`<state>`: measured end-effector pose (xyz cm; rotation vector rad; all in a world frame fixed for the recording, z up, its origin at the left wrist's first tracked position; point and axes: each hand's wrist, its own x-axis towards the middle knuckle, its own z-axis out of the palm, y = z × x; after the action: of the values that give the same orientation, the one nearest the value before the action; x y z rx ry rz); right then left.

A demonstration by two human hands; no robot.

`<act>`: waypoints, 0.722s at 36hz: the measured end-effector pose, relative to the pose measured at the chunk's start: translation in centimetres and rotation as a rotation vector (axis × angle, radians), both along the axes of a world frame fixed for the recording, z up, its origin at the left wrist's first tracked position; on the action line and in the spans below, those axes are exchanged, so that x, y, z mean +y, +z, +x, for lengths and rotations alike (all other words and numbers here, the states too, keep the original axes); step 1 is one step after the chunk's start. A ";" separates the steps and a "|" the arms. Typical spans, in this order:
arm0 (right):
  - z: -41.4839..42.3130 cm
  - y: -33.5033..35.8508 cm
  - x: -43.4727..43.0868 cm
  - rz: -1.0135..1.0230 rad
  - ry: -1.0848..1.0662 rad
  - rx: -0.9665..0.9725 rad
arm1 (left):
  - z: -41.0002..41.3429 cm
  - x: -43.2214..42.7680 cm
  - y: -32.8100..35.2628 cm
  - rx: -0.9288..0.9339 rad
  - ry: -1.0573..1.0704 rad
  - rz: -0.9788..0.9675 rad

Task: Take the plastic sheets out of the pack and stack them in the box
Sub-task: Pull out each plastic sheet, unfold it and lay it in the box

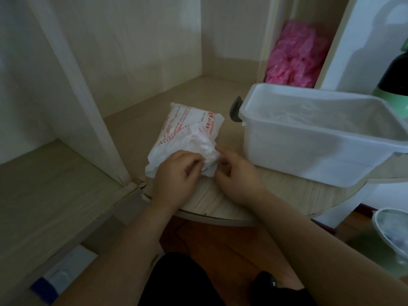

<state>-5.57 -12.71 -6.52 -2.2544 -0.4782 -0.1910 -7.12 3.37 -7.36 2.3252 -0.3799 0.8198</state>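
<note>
A white plastic pack (176,131) with red print lies on the round wooden shelf (231,202). Crumpled white plastic sheets (206,149) bulge out of its near end. My left hand (176,173) lies on the pack's near end, fingers curled, pinching the crumpled sheets. My right hand (236,173) is just to the right, its fingers curled at the edge of the same sheets. The translucent white box (265,138) with a dark handle stands to the right; some clear plastic lies inside it.
A heap of pink plastic (293,56) sits in a cupboard nook behind the box. A dark bottle with a green base (395,85) stands at the far right. A glass bowl (390,230) is low on the right. White cupboard panels rise on the left.
</note>
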 end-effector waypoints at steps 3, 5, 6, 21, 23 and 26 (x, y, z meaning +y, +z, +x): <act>-0.2 -0.3 -0.2 0.037 0.004 -0.031 | -0.2 0.0 0.2 0.018 -0.025 -0.185; -0.5 -0.3 -0.4 0.040 0.002 -0.060 | -0.2 0.0 0.3 0.014 -0.026 -0.258; -0.6 -0.2 -0.5 0.024 0.005 -0.072 | -0.3 0.0 0.4 0.005 -0.036 -0.266; -0.9 -0.1 -0.2 -0.046 0.007 -0.076 | -0.9 -0.6 -0.6 -0.174 0.048 0.128; -0.8 -0.2 -0.1 -0.064 -0.004 -0.073 | -0.9 -0.6 -0.5 -0.186 0.023 0.099; -0.9 -0.1 0.1 -0.096 0.052 -0.139 | -1.0 -0.6 -0.3 -0.177 0.007 0.084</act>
<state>-6.45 -12.63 -6.63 -2.3291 -0.6310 -0.3059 -8.15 2.74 -7.65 2.3386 -0.4903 1.0350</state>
